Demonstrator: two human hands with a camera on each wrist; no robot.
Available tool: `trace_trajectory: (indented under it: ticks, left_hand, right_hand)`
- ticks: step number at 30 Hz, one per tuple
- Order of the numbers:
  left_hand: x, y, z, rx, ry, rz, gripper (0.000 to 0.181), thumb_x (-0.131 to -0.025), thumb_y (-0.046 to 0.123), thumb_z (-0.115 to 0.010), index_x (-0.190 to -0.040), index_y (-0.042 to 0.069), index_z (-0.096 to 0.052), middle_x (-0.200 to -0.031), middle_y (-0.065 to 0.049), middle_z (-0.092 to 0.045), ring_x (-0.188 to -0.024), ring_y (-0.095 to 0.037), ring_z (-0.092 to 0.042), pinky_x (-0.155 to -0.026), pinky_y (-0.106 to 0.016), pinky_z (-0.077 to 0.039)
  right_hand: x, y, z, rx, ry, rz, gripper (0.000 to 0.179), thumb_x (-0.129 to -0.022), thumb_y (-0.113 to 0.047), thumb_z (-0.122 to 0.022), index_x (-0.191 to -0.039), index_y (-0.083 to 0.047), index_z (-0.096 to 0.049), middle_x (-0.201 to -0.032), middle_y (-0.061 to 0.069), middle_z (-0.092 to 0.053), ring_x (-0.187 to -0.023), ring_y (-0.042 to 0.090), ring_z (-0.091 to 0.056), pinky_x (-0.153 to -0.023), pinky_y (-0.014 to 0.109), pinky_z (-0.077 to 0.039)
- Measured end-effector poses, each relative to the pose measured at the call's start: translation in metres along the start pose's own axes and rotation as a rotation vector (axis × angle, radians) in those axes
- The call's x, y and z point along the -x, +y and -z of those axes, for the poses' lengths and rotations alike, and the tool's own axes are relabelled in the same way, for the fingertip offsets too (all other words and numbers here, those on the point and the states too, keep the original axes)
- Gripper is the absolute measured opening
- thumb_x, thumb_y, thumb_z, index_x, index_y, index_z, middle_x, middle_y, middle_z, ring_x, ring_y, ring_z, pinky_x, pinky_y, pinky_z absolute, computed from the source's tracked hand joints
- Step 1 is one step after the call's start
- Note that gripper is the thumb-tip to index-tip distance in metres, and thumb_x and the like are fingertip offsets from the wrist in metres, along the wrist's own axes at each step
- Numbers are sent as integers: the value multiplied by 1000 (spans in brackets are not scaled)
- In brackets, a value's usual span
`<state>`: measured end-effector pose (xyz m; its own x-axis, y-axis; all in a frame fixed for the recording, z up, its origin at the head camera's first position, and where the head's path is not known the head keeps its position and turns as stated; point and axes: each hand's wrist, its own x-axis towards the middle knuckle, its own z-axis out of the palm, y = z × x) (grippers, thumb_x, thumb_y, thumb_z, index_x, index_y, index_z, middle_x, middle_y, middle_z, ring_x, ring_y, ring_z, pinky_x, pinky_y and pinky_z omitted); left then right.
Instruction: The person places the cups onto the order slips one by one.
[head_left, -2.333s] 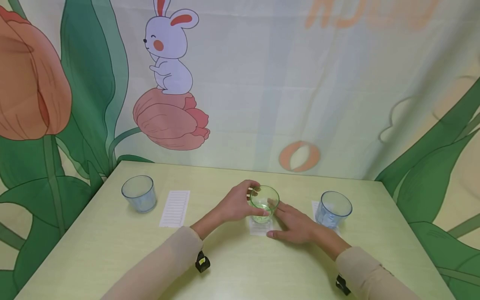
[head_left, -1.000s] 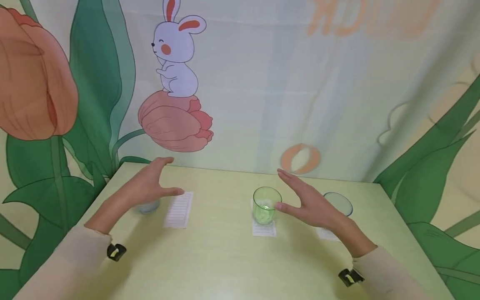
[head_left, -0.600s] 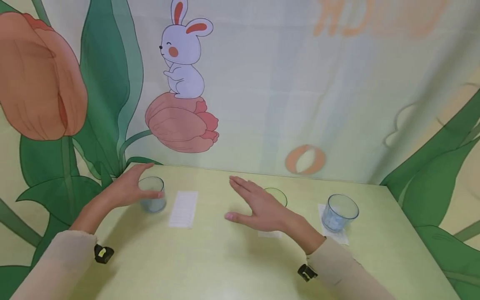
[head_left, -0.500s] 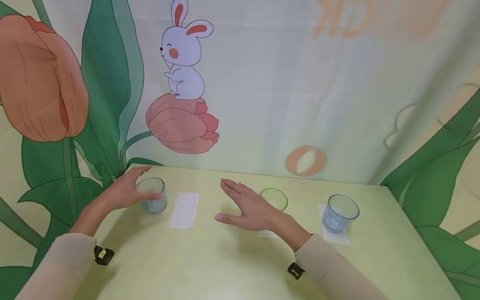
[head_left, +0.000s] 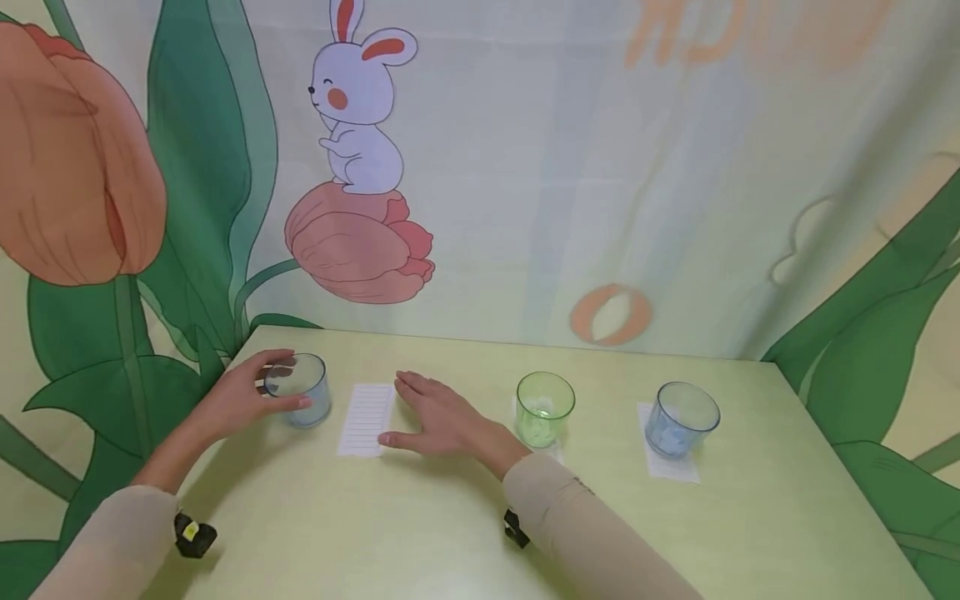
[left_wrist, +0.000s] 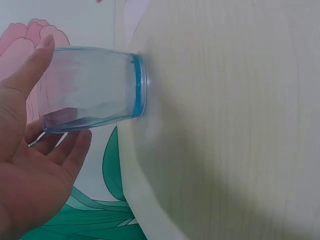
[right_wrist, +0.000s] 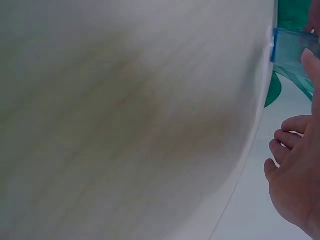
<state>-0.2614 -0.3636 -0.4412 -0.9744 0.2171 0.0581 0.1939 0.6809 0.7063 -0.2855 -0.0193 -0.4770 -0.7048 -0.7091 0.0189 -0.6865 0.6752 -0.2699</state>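
At the far left of the table, my left hand (head_left: 236, 398) grips a clear blue glass (head_left: 313, 402) near its rim. The left wrist view has the thumb on one side of this tumbler (left_wrist: 97, 85) and the fingers on the other; its base meets the tabletop or sits just above it, I cannot tell which. My right hand (head_left: 444, 423) holds nothing, its fingers straight and pointing left, beside a lined white paper strip (head_left: 364, 419). Whether it touches the strip is unclear. In the right wrist view, the right hand (right_wrist: 297, 180) has its thumb apart from the fingers.
A green glass (head_left: 543, 417) stands upright on a paper strip right of centre. Another blue glass (head_left: 678, 427) stands farther right on its own paper strip (head_left: 678, 472). A printed curtain (head_left: 487, 167) hangs behind the pale table (head_left: 420, 533).
Both hands have left the green glass. My left hand moved left, spread around the left blue glass, then closed on it. My right hand has moved left to beside the lined strip.
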Motion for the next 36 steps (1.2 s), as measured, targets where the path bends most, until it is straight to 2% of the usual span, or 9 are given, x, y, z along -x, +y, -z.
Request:
trace_trajectory:
  ticks: [5, 12, 15, 26, 30, 33, 36]
  left_hand:
    - [-1, 3, -4, 51, -1, 11, 86, -92, 38, -85, -158, 4, -40, -154, -21, -53, -139, -41, -52, -100, -45, -50]
    - [2, 1, -5, 60, -8, 30, 89, -94, 38, -83, -161, 4, -36, -157, -24, -49, -141, -44, -49, -107, -60, -45]
    - [5, 1, -5, 55, -8, 28, 89, -95, 38, -83, -161, 4, -35, -157, -24, -49, -141, -45, -49, -106, -60, -45]
    - [7, -2, -4, 72, -34, 44, 91, -95, 38, -82, -161, 1, -31, -158, -25, -45, -143, -45, -47, -106, -58, -45]
    - [5, -2, -4, 61, -20, 35, 90, -95, 38, -82, -161, 2, -34, -157, -22, -48, -142, -43, -49, -104, -55, -46]
    - [4, 3, -4, 47, -3, 18, 89, -94, 37, -83, -161, 2, -35, -156, -22, -50, -140, -44, -51, -104, -56, -47]
    - [3, 15, -7, 50, 1, -4, 91, -93, 36, -84, -161, 1, -35, -156, -25, -49, -139, -47, -51, -106, -61, -48]
  right_hand:
    - [-11, 5, -6, 48, -70, -22, 98, -100, -73, -50, -168, -5, -27, -176, 8, -20, -162, 21, -18, -130, 34, -19]
    - [-15, -3, -14, 76, -142, -57, 98, -100, -72, -50, -169, -7, -22, -177, 6, -18, -163, 21, -16, -130, 34, -18]
    - [-15, -6, -16, 116, -164, -51, 96, -103, -69, -48, -169, -5, -20, -177, 7, -15, -163, 21, -13, -130, 32, -17]
    - [-15, -11, -25, 149, -191, -44, 94, -105, -68, -44, -170, -5, -17, -178, 7, -9, -164, 22, -7, -130, 31, -12]
    - [-16, -10, -22, 175, -193, -39, 94, -105, -68, -42, -169, -5, -16, -178, 7, -9, -164, 23, -7, -130, 31, -12]
    - [-17, -8, -20, 181, -194, -44, 95, -105, -69, -42, -170, -5, -17, -178, 7, -9, -164, 22, -7, -130, 31, -13]
    - [-17, -7, -18, 175, -196, -41, 95, -104, -69, -44, -169, -5, -18, -178, 7, -10, -164, 22, -8, -130, 31, -13]
